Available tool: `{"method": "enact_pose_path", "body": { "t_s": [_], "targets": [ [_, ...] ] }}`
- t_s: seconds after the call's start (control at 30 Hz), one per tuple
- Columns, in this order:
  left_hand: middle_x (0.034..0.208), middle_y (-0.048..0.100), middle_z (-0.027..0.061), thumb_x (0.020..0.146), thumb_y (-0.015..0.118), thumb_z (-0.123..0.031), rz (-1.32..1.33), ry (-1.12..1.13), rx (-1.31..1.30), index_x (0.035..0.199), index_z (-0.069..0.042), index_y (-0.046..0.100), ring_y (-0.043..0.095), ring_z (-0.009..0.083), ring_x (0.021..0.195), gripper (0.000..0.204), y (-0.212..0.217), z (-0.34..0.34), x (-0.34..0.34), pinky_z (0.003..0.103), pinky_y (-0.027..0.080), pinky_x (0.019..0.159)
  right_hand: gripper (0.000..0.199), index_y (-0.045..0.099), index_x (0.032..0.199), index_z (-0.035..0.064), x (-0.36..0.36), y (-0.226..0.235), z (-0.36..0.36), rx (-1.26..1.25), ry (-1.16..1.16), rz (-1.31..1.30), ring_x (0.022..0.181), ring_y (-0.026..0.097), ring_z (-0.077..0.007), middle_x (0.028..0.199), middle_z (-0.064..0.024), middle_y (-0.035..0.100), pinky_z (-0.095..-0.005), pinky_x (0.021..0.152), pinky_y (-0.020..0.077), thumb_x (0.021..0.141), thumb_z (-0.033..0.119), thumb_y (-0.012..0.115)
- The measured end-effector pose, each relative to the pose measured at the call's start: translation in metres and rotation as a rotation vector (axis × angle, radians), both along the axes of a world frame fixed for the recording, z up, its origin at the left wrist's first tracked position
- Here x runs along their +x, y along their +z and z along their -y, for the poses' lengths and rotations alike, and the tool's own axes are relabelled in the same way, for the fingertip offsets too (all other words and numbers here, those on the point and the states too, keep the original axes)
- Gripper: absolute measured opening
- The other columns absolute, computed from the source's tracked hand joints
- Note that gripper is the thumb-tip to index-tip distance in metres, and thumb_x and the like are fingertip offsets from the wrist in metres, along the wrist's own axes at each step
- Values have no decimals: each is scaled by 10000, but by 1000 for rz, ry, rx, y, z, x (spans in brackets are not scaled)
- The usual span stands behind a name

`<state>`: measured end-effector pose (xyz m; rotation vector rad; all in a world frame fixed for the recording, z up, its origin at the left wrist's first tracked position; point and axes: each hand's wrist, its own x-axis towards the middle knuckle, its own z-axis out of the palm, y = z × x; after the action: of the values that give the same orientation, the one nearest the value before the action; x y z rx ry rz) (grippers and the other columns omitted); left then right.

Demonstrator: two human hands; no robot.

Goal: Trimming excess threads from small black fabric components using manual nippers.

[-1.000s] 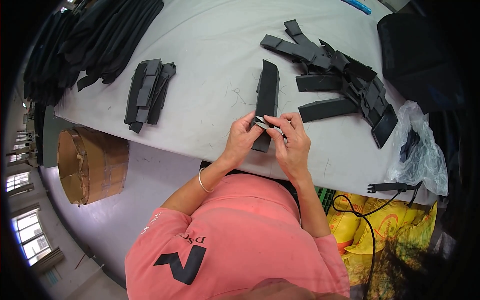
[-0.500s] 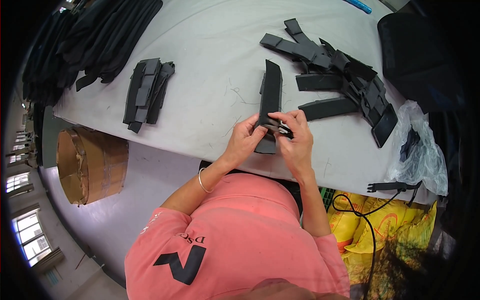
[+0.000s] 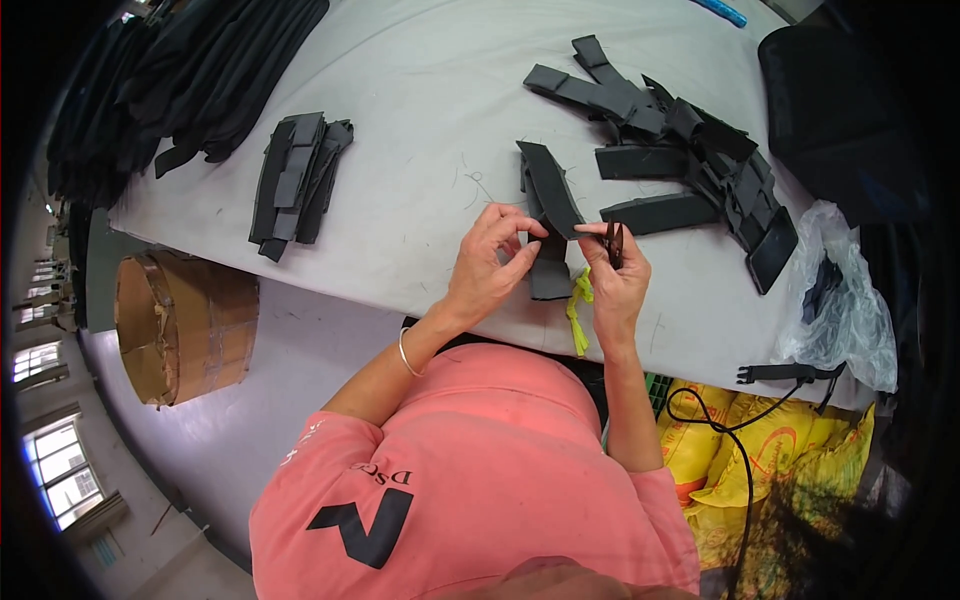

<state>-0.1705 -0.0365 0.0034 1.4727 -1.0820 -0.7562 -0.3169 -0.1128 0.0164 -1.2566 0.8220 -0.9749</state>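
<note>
Two black fabric strips, or one with a folded layer, lie lengthwise in front of me; the upper black strip (image 3: pixel 553 188) is tilted over the lower part. My left hand (image 3: pixel 492 258) has its thumb and forefinger at the strip's left edge, seemingly pinching it. With thumb and forefinger, my right hand (image 3: pixel 617 285) grips the strip's near right corner. Dark thread snips (image 3: pixel 614 245) are tucked in that same hand, blades pointing away. A yellow-green ribbon (image 3: pixel 578 312) hangs beside the palm, probably tied to the snips.
A heap of black strips (image 3: pixel 690 150) lies at the right, a neat stack of strips (image 3: pixel 296 185) at the left. Long black pieces (image 3: pixel 215 75) fill the far left. A clear plastic bag (image 3: pixel 845 310) and buckle strap (image 3: pixel 785 373) sit near the right edge. A cardboard drum (image 3: pixel 190 325) stands on the floor.
The hands have moved apart, the right one shifting right with the snips. The strip's far end has swung left and nearer, and the yellow-green ribbon has come into sight.
</note>
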Motion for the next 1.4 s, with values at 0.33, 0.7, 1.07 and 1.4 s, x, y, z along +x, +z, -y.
{"method": "enact_pose_path", "body": {
  "t_s": [0.33,0.7,1.07,1.4],
  "targets": [
    [1098,504,68,716,621,47,359,-79,-44,869,-37,669,530,179,846,180,4,4,-2,284,458,692,58,667,917,21,4,6,2,84,10,-30,688,467,-28,752,48,569,-178,610,374,868,43,646],
    [1025,601,85,771,453,64,-178,-59,102,946,10,620,561,138,767,248,-1,5,13,275,477,631,66,663,898,11,3,2,-2,51,71,-76,691,484,-21,749,44,582,-180,614,401,845,-19,637],
    [1113,611,124,818,579,8,-840,-224,147,1287,74,428,578,137,1000,496,28,15,31,275,470,882,183,676,885,30,-3,-16,-6,-207,191,-121,696,540,-87,771,-33,589,-202,636,425,739,-82,673],
    [1030,651,108,819,583,29,-697,-135,249,1287,40,394,618,145,902,505,13,10,29,277,492,836,323,653,1065,62,-14,4,3,-258,228,-279,628,499,-154,783,-57,554,-287,590,421,750,-11,662]
  ]
}}
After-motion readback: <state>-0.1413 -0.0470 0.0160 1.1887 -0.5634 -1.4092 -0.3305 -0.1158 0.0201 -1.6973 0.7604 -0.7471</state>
